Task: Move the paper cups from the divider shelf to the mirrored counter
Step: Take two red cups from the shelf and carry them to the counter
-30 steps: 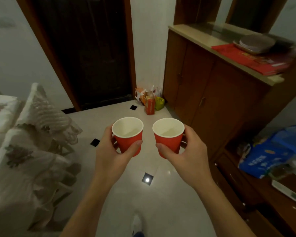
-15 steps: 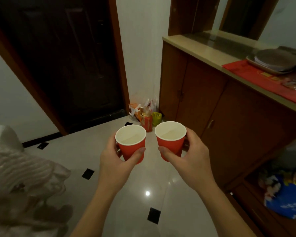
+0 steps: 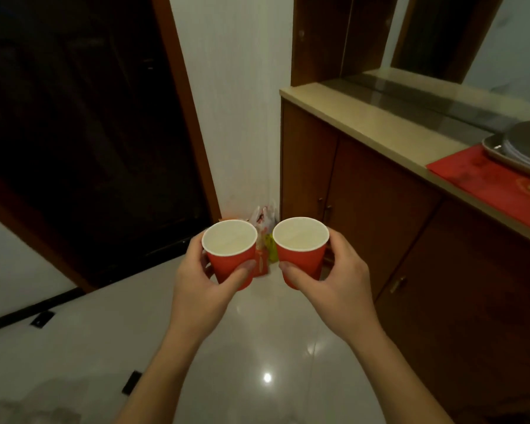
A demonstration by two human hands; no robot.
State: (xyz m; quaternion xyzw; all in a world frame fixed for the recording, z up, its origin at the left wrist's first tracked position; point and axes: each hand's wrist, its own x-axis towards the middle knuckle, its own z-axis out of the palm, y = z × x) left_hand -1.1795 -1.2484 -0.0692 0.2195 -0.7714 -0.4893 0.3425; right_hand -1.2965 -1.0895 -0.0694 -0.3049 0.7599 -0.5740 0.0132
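Reaching forward from 6 o'clock, both bare forearms angle in toward mid-frame, the left hand (image 3: pixel 204 289) and right hand (image 3: pixel 334 283) raised side by side at the same height above the glossy white floor (image 3: pixel 257 347).

At 2 o'clock stands the wooden cabinet (image 3: pixel 380 215) with its beige mirrored counter (image 3: pixel 364 117); its near stretch is bare, and farther along at 3 o'clock lie a red mat (image 3: pixel 484 175) and a tray of stacked plates (image 3: pixel 523 148). A dark doorway (image 3: pixel 89 133) fills 10 o'clock. In the corner at 12 o'clock, behind and partly hidden by the cups, sit plastic bags and small cartons (image 3: pixel 263 234). Open air and floor lie between the hands and the counter edge.

Each hand is curled about a red paper cup with a white inside. The left cup (image 3: pixel 230 249) is gripped with the thumb (image 3: pixel 242 270) across its front and the fingers wrapped behind; the right cup (image 3: pixel 300 249) is held the same way, mirrored. Both cups are upright, rims close together but apart, well below and to 9 o'clock of the counter top.
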